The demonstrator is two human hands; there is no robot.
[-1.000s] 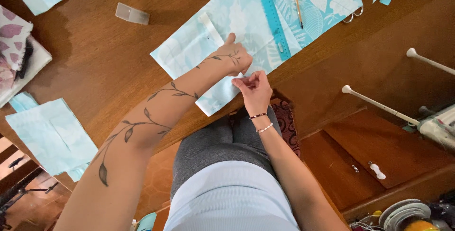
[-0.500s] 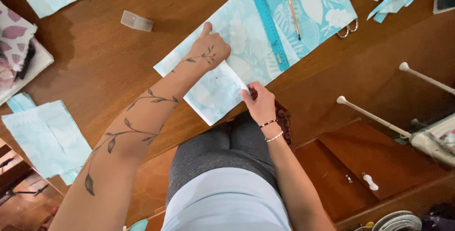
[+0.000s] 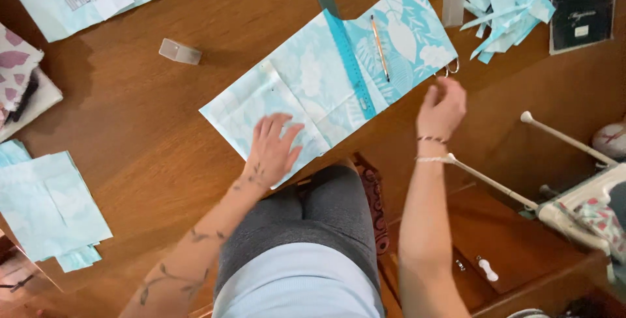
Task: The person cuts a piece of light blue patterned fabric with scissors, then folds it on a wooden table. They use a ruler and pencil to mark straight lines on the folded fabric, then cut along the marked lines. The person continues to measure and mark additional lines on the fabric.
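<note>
Both hands have parted since 0.5 s ago: then they met at the near corner of the fabric, the right pinching its edge. Now the left hand (image 3: pixel 272 148) lies flat with fingers spread, pressing the near end of the long turquoise printed fabric (image 3: pixel 306 83), which has been unfolded and lies smooth across the wooden table (image 3: pixel 130 122). The right hand (image 3: pixel 442 106) has let go and lifted off to the fabric's right end, fingers loosely curled and holding nothing, just beside a metal ring (image 3: pixel 452 67) (likely a scissor handle, mostly hidden under the cloth).

From the left: a stack of pale blue fabric pieces (image 3: pixel 45 204) sits at the table edge, well apart from the hands. A small clear plastic box (image 3: pixel 179 51) lies beyond the left hand. On the fabric rest 1 teal ruler (image 3: pixel 344 47) and 1 pencil (image 3: pixel 380 47), between the 2 hands. Farther right a heap of blue offcuts (image 3: pixel 505 5) lies beside a dark notebook (image 3: pixel 582 6).
</note>
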